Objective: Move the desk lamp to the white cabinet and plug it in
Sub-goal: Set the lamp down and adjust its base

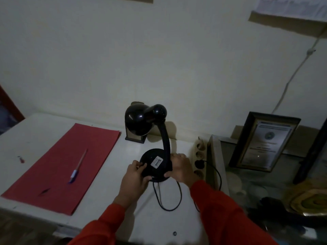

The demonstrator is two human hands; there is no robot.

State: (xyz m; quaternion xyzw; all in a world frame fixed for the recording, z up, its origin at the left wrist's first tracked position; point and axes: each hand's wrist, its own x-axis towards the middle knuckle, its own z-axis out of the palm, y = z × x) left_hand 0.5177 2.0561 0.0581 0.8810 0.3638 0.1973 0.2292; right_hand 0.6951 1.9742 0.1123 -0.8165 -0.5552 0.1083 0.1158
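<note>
Nearest: 2 red sleeves (pixel 217 214) coming up from bottom edge. Left hand (pixel 135 175) curled on left rim of lamp base, thumb under the near edge, fingers (pixel 137 165) on top. Right hand (pixel 178 167) wrapped on right rim of same base, thumb on near edge, fingers over the far side. Both closed on the base, neither open.

Desk lamp (pixel 155 147): black, round base with white sticker, sitting on white cabinet (pixel 109 200) top near its right edge. Cannot tell whether base rests fully or is slightly lifted. Gooseneck rising from back of base, curving left to shade; shade pointing left and down, unlit.

Black cord (pixel 168 200) looping on cabinet top just in front of base, then running right to black plug (pixel 199 164) seated in beige power strip (pixel 200 156) at cabinet's right edge, just beside right hand.

Left of lamp: red folder (pixel 58 167) lying flat, pen (pixel 77 167) on it, well apart from base. Behind lamp shade: small dark-framed object (pixel 134 137) against wall, mostly hidden.

Right: glass-topped table (pixel 265 191) butting the cabinet, framed certificate (pixel 263 144) leaning on wall. White cable (pixel 292 75) running up wall at far right.
</note>
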